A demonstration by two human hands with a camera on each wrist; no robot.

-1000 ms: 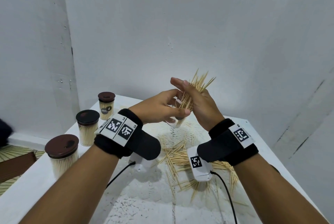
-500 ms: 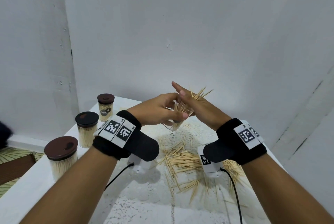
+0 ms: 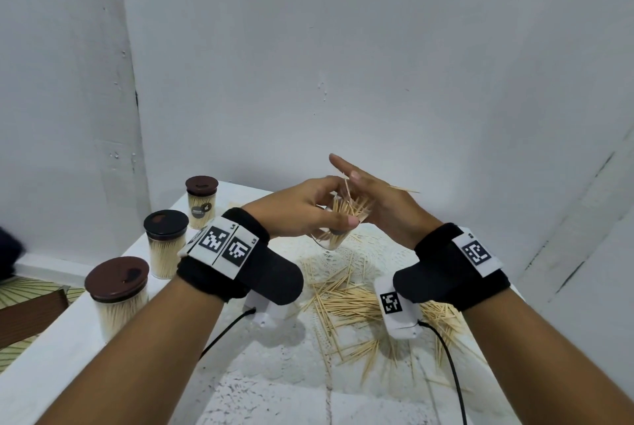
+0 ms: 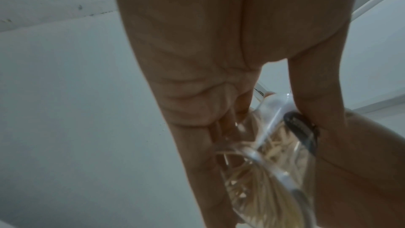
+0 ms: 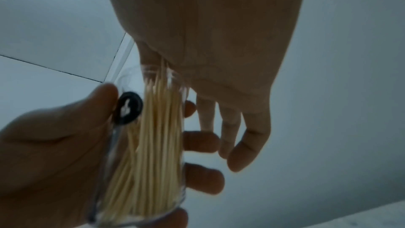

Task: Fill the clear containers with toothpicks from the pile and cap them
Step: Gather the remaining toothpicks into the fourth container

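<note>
One clear container (image 3: 334, 230), held above the table (image 3: 61, 366), now has the toothpicks (image 3: 350, 208) sunk deeper than before, the left hand (image 3: 302, 208) curled round it, the right hand (image 3: 380, 198) flat-fingered atop them, three capped jars (image 3: 164, 246) at nine o'clock, the pile (image 3: 346, 304) at six.

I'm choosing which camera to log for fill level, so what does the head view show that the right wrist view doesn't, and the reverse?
Only the head view shows three capped containers along the table's left edge and the loose toothpick pile.

Only the right wrist view shows the toothpicks reaching down to the jar's base and its round black sticker.

Both show the left hand gripping the clear container and the right hand, fingers straight, at its mouth.
</note>
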